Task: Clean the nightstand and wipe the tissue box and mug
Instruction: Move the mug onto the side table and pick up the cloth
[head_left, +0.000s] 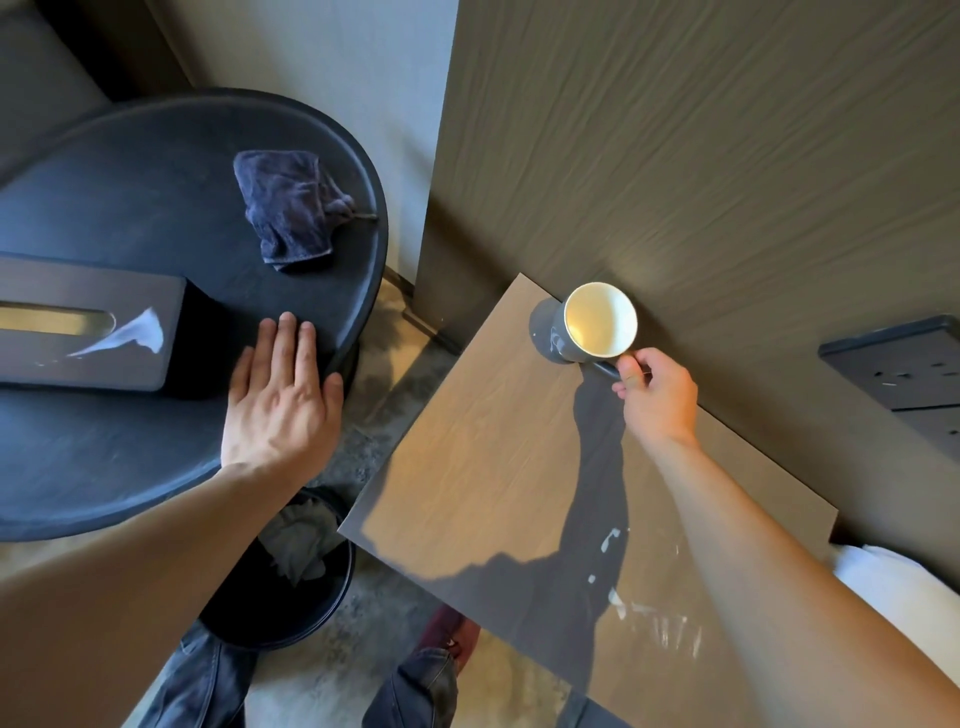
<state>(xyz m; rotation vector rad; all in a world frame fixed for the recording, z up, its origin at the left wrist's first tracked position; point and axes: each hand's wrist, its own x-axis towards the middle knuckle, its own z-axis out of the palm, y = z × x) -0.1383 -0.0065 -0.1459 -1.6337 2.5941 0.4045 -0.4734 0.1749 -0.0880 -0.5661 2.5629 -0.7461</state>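
A grey mug (597, 325) with a cream inside stands at the far corner of the wood nightstand (493, 467), against the wall panel. My right hand (655, 397) pinches its handle. My left hand (283, 395) lies flat and open on the round black side table (130, 208), just right of the dark tissue box (88, 332), from which a white tissue sticks out. A crumpled dark blue cloth (293, 208) lies on the far right of that table. White smears mark the nightstand's near right part.
A black waste bin (280, 582) with crumpled tissue stands on the floor between the two tables, by my legs. A black socket panel (904, 364) is on the wall at right. White bedding (893, 582) shows at the right edge.
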